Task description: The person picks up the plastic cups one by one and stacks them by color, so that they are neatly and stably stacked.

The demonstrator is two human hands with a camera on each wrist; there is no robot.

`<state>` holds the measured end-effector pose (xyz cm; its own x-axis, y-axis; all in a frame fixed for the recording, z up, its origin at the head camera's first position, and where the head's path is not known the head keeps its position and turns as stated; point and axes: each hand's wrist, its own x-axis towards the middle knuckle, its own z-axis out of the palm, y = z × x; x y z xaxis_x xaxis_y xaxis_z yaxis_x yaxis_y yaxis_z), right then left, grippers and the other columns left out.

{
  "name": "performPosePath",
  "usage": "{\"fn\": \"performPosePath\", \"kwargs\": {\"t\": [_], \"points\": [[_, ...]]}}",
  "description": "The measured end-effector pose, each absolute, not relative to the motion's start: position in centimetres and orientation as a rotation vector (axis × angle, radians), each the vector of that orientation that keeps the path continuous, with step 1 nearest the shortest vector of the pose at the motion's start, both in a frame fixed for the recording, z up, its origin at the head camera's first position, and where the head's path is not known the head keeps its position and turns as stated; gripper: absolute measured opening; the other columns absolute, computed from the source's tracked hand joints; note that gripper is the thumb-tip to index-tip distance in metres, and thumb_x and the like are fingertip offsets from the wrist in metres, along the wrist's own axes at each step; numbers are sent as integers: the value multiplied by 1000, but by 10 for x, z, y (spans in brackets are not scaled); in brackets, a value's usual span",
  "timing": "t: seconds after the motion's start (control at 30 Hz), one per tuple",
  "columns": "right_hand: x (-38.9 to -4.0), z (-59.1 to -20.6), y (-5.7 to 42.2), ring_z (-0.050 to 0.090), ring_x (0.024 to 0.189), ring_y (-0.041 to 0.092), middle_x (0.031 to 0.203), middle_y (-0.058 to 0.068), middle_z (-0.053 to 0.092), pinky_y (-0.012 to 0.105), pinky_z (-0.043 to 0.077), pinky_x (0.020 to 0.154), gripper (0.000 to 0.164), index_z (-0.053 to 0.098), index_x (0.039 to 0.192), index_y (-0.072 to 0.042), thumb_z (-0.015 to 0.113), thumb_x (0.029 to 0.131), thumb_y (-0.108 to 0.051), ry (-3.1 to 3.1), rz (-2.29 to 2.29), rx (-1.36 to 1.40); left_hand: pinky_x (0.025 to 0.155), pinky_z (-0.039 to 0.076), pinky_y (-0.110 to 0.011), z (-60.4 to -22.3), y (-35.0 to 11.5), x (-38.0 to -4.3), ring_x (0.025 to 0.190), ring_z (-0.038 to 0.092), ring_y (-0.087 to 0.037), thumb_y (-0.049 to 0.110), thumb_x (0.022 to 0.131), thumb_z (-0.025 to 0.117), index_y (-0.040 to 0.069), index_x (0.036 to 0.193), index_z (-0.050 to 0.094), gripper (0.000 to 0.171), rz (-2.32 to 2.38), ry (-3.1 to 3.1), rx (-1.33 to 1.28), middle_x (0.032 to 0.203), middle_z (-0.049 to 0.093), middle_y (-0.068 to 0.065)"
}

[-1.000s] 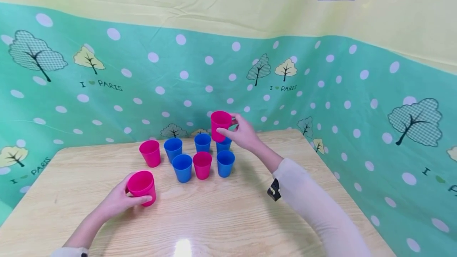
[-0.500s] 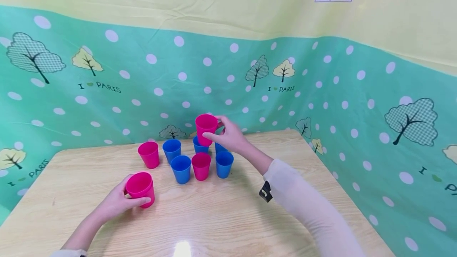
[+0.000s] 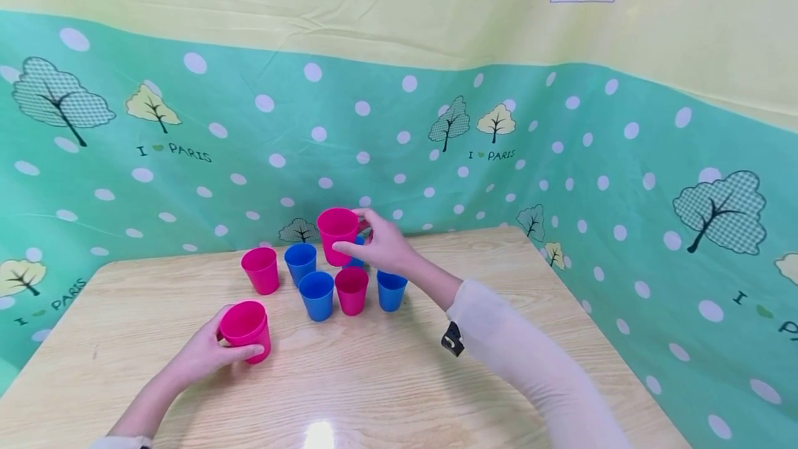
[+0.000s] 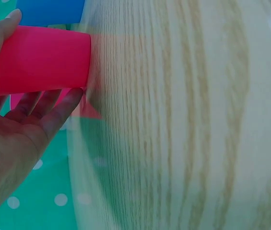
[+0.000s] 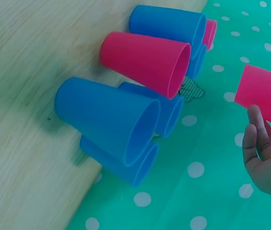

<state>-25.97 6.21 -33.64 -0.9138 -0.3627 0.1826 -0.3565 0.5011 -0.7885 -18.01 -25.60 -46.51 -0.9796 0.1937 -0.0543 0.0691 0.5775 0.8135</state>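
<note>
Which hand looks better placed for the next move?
Likely the right hand: it holds the raised pink cup, while the left hand grips the lower pink cup down at the table.

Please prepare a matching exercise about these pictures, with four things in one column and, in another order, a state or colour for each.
Column 1
1. Left grip
2. Right grip
3. Tabletop
4. Hanging cloth

Column 2
A. Light, with wood grain
B. Holds the highest pink cup in the head view
C. Green with pale dots, cream above
D. Holds the lowest pink cup in the head view

Right pairs: 1-D, 2-B, 3-A, 4-C
</note>
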Motion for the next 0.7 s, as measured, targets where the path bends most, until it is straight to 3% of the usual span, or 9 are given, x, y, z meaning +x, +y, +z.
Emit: {"fn": "performPosePath", "kwargs": {"t": [0.23, 0.5, 0.7], "points": [[-255, -337, 53, 60, 82, 19, 106, -3, 59, 25, 53, 65, 64, 43, 132, -18, 73, 79, -40, 2679, -1418, -675, 77, 50, -25, -464, -256, -180, 106, 55, -22, 30, 77, 76, 5, 137, 35, 77, 1358, 2678, 230, 124, 55, -15], [-247, -338, 40, 60, 81, 21, 104, -3, 58, 25, 53, 64, 67, 42, 133, -18, 74, 78, -38, 2627, -1400, -711, 77, 49, -22, -464, -256, -180, 91, 48, 13, 30, 77, 76, 6, 136, 37, 75, 1368, 2692, 247, 122, 57, -15], [-241, -343, 27, 60, 77, 17, 100, -7, 57, 24, 53, 62, 69, 41, 134, -19, 73, 78, -42, 2641, -1324, -751, 76, 49, -22, -465, -256, -179, 91, 49, 13, 29, 77, 77, 7, 135, 38, 74, 1376, 2694, 262, 121, 58, -13]]}}
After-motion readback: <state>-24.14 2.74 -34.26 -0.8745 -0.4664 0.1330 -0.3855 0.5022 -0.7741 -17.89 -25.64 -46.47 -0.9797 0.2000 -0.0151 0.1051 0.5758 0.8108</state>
